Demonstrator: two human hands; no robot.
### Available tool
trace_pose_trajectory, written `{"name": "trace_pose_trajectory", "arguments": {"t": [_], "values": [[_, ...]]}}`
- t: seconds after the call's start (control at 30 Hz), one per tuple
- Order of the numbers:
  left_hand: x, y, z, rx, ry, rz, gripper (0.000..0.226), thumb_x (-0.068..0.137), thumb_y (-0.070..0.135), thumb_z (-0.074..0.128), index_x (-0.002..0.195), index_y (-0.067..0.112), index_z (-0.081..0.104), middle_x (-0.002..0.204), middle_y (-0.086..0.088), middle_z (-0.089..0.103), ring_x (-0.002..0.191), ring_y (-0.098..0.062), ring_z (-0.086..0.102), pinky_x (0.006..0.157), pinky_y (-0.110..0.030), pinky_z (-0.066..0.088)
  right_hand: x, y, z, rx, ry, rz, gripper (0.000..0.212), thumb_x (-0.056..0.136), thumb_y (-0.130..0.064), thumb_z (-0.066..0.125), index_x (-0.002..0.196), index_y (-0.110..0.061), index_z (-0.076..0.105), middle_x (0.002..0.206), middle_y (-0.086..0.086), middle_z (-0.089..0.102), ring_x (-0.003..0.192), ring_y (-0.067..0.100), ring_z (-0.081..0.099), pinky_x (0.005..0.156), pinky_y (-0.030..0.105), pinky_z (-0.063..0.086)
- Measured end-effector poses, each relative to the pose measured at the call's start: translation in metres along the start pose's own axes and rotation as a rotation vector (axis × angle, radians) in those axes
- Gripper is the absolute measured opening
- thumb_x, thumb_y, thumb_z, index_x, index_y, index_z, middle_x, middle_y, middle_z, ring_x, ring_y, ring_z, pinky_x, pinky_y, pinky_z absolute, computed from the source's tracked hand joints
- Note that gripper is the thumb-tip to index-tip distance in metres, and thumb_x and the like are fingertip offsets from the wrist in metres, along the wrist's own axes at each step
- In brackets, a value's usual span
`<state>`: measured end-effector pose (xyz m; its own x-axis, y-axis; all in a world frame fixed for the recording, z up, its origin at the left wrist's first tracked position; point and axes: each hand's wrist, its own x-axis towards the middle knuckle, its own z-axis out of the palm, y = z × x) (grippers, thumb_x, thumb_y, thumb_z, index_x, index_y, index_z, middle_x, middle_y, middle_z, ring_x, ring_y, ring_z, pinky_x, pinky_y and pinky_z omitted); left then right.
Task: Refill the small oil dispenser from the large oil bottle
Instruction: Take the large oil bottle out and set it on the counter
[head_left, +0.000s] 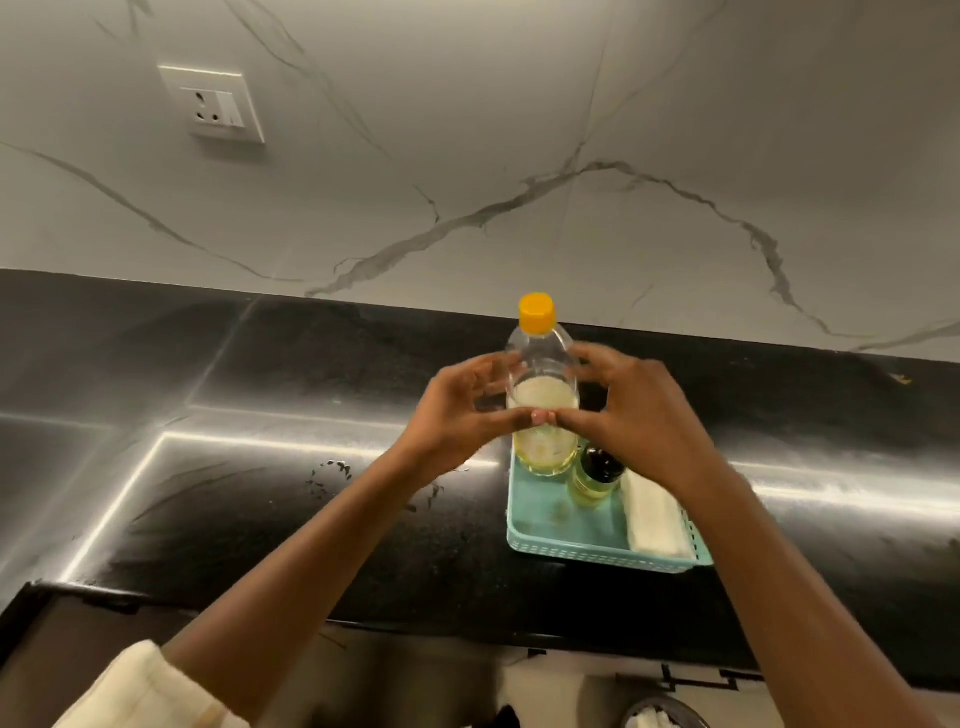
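Note:
The large oil bottle (541, 364) is clear plastic with a yellow cap and pale oil in its lower half. It stands upright at the back left of a teal tray (566, 525). My left hand (457, 415) and my right hand (639, 415) curve around its two sides, thumbs meeting in front of it. Fingers look close to the bottle; a firm grip cannot be confirmed. The small oil dispenser (595, 478), with a dark top and yellowish body, stands in the tray just right of the bottle, under my right hand.
A folded white cloth (654, 519) lies along the tray's right side. The tray rests on a black stone counter (260, 493) against a marble wall with a socket (215, 106). Dark specks (332, 470) lie left of the tray. A round object (660, 714) sits below the counter edge.

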<state>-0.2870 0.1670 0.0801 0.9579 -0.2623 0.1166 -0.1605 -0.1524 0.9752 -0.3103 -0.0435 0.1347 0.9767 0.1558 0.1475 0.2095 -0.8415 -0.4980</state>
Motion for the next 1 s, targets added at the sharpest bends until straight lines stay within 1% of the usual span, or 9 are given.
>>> {"name": "trace_pose_trajectory", "arguments": {"t": [0.1, 0.27, 0.47, 0.6, 0.7, 0.8, 0.87, 0.93, 1.0], "values": [[-0.012, 0.018, -0.045, -0.064, 0.062, 0.042, 0.054, 0.082, -0.002, 0.086, 0.132, 0.009, 0.068, 0.120, -0.006, 0.080, 0.111, -0.024, 0.079, 0.091, -0.035, 0.065, 0.016, -0.049, -0.011, 0.017, -0.021, -0.092, 0.075, 0.076, -0.056, 0.087, 0.142, -0.035, 0.060, 0.123, -0.012, 0.078, 0.105, 0.010, 0.074, 0.096, 0.038, 0.061], [-0.045, 0.015, -0.138, 0.021, 0.126, 0.028, 0.059, 0.075, 0.020, 0.089, 0.131, 0.013, 0.068, 0.121, -0.007, 0.079, 0.110, -0.025, 0.079, 0.094, -0.043, 0.065, 0.043, -0.122, 0.047, 0.083, -0.056, -0.184, 0.076, 0.079, -0.044, 0.092, 0.146, -0.029, 0.058, 0.129, -0.006, 0.076, 0.109, 0.011, 0.074, 0.095, 0.034, 0.062], [-0.106, -0.041, -0.242, 0.137, 0.281, -0.101, 0.095, 0.057, 0.057, 0.100, 0.136, 0.014, 0.069, 0.125, 0.000, 0.079, 0.116, -0.017, 0.077, 0.101, -0.049, 0.063, 0.061, -0.195, 0.178, 0.308, -0.160, -0.164, 0.073, 0.080, -0.027, 0.091, 0.143, -0.038, 0.057, 0.128, -0.007, 0.075, 0.107, 0.010, 0.074, 0.094, 0.041, 0.063], [-0.138, -0.080, -0.288, 0.111, 0.355, -0.199, 0.083, 0.056, 0.041, 0.106, 0.128, 0.017, 0.072, 0.123, 0.004, 0.079, 0.118, -0.016, 0.075, 0.104, -0.047, 0.061, 0.066, -0.230, 0.250, 0.363, -0.213, -0.119, 0.073, 0.079, -0.027, 0.089, 0.143, -0.039, 0.056, 0.131, -0.001, 0.074, 0.118, 0.015, 0.070, 0.092, 0.045, 0.062], [-0.152, -0.099, -0.304, 0.088, 0.416, -0.245, 0.085, 0.053, 0.050, 0.103, 0.126, 0.024, 0.069, 0.124, 0.007, 0.076, 0.118, -0.018, 0.074, 0.098, -0.035, 0.061, 0.066, -0.250, 0.281, 0.393, -0.260, -0.106, 0.077, 0.080, -0.022, 0.089, 0.148, -0.031, 0.055, 0.135, 0.004, 0.072, 0.127, 0.018, 0.066, 0.098, 0.043, 0.060], [-0.155, -0.111, -0.312, 0.055, 0.437, -0.242, 0.074, 0.060, 0.029, 0.095, 0.128, 0.026, 0.066, 0.126, 0.003, 0.073, 0.118, -0.021, 0.071, 0.104, -0.049, 0.058, 0.066, -0.261, 0.292, 0.405, -0.250, -0.070, 0.082, 0.081, -0.022, 0.089, 0.153, -0.028, 0.050, 0.139, 0.006, 0.070, 0.131, 0.020, 0.064, 0.105, 0.043, 0.057], [-0.154, -0.114, -0.313, 0.066, 0.429, -0.245, 0.085, 0.059, 0.032, 0.099, 0.135, 0.023, 0.064, 0.133, -0.005, 0.072, 0.126, -0.029, 0.068, 0.107, -0.054, 0.056, 0.067, -0.261, 0.290, 0.391, -0.270, -0.047, 0.089, 0.083, -0.022, 0.087, 0.159, -0.028, 0.041, 0.145, 0.008, 0.066, 0.137, 0.025, 0.060, 0.110, 0.047, 0.054], [-0.154, -0.113, -0.306, 0.176, 0.481, -0.245, 0.105, 0.055, 0.044, 0.106, 0.146, 0.027, 0.056, 0.145, -0.004, 0.064, 0.137, -0.028, 0.061, 0.109, -0.047, 0.052, 0.064, -0.256, 0.286, 0.357, -0.317, -0.046, 0.099, 0.085, -0.022, 0.086, 0.165, -0.030, 0.028, 0.154, 0.009, 0.059, 0.142, 0.029, 0.055, 0.112, 0.051, 0.051], [-0.158, -0.109, -0.290, 0.347, 0.587, -0.153, 0.112, 0.062, 0.041, 0.103, 0.155, 0.036, 0.042, 0.151, 0.012, 0.053, 0.140, -0.025, 0.052, 0.106, -0.029, 0.046, 0.055, -0.243, 0.270, 0.335, -0.340, -0.056, 0.105, 0.086, -0.022, 0.087, 0.167, -0.032, 0.021, 0.161, 0.008, 0.051, 0.145, 0.030, 0.051, 0.114, 0.051, 0.050]]}}
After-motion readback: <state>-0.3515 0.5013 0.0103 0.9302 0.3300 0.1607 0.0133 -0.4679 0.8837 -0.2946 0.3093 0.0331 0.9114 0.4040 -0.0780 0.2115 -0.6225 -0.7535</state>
